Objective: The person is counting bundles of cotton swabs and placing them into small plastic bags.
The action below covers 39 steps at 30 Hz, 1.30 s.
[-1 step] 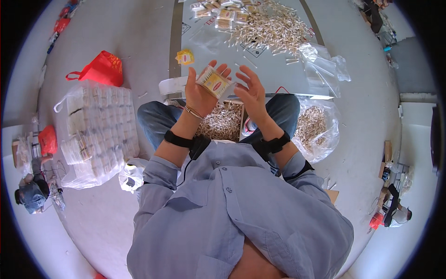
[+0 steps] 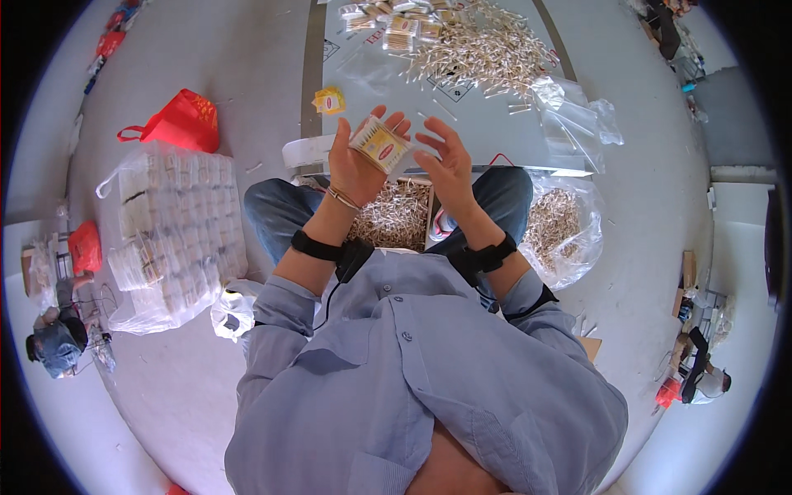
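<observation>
A clear bag of cotton swabs [image 2: 380,146] with a yellow and red label lies across the upturned palm of my left hand [image 2: 353,167]. The fingers of that hand reach out behind the bag, and the thumb stands up at its left side. My right hand [image 2: 446,165] is raised beside the bag's right end, fingers apart and curved, with nothing visible in them. Whether a fingertip touches the bag's edge, I cannot tell. Beyond my left hand, a stack of yellow label cards [image 2: 329,101] lies on the table [image 2: 375,87].
Loose cotton swabs [image 2: 487,58] and filled packs [image 2: 401,33] cover the table's far part; clear plastic bags [image 2: 569,124] lie at right. A box of swabs [image 2: 392,219] sits between my knees, a bag of swabs [image 2: 551,223] at right. Wrapped packs [image 2: 177,219] and a red bag [image 2: 183,122] stand left.
My right fingers have shifted very slightly by the bag's right end, where less of the clear plastic edge shows. My left hand stays in place.
</observation>
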### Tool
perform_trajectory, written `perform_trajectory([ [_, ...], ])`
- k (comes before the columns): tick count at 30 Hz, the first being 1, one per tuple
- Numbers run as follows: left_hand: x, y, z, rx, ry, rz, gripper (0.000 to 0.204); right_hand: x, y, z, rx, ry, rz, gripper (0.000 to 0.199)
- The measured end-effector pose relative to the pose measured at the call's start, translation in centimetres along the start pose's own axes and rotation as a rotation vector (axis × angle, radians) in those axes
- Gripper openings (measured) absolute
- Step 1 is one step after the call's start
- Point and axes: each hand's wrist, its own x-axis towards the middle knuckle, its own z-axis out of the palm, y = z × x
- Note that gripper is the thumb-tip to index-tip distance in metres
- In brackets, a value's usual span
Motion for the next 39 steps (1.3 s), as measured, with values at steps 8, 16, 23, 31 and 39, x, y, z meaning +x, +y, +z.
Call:
perform_trajectory([
  [8, 0.0, -0.2, 0.8, 0.152, 0.024, 0.046, 0.054, -0.6, -0.3, 1.4, 0.101, 0.023, 0.287, 0.031],
  [16, 0.2, -1.4, 0.9, 0.423, 0.085, 0.143, 0.031, -0.2, -0.2, 0.8, 0.097, 0.089, 0.164, 0.024],
  [23, -0.4, -2.6, -4.7, 0.504, 0.352, -0.084, 0.031, -1.5, 3.2, -1.8, 0.060, 0.069, 0.525, 0.022],
  [31, -4.9, -1.8, -9.7, 0.770, 0.619, -0.284, 0.029, 1.3, 6.6, -4.2, -0.104, 0.104, 0.672, 0.025],
  [39, -4.4, -0.7, -9.4, 0.775, 0.596, -0.283, 0.018, 16.9, -0.1, 1.7, 0.089, 0.308, 0.260, 0.041],
])
